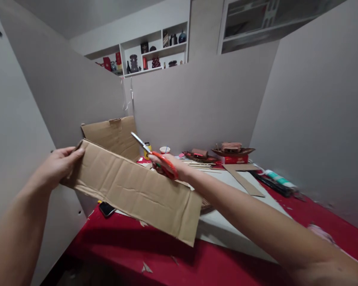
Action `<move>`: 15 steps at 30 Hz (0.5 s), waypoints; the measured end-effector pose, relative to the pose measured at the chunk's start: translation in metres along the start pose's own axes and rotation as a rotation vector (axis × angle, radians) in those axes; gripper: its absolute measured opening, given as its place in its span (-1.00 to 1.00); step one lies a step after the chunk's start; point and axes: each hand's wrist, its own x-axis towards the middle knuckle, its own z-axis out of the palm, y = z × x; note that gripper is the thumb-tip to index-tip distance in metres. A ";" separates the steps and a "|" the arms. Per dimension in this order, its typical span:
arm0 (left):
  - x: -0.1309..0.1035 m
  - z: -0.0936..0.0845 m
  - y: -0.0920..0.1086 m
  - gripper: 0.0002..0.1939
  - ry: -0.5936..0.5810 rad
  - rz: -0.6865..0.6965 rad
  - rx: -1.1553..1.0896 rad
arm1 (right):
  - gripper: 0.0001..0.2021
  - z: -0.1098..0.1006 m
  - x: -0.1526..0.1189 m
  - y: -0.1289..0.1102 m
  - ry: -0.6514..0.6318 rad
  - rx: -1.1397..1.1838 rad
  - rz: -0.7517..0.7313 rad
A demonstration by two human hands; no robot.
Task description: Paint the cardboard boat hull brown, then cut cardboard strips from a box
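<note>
The cardboard strip [137,188], light but floppy, hangs above the tabletop [226,226] with your left hand [61,165] pinching its end, your right hand [170,167] closed around orange scissors [156,155].

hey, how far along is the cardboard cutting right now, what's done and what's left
Done: a narrow cut strip lies on the white board, with scraps on the red cloth. In hand: the left hand holds up a long cardboard piece while the right hand works orange-handled scissors at its top edge. Left: another cardboard sheet stands behind.
</note>
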 end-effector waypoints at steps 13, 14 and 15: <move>0.006 0.038 0.031 -0.65 0.230 0.160 -0.141 | -0.35 -0.104 -0.085 0.012 0.582 0.204 -0.260; 0.007 0.045 0.032 -0.66 0.233 0.170 -0.165 | -0.35 -0.107 -0.091 0.018 0.601 0.194 -0.253; 0.009 0.053 0.032 -0.67 0.230 0.179 -0.193 | -0.35 -0.108 -0.097 0.024 0.613 0.178 -0.240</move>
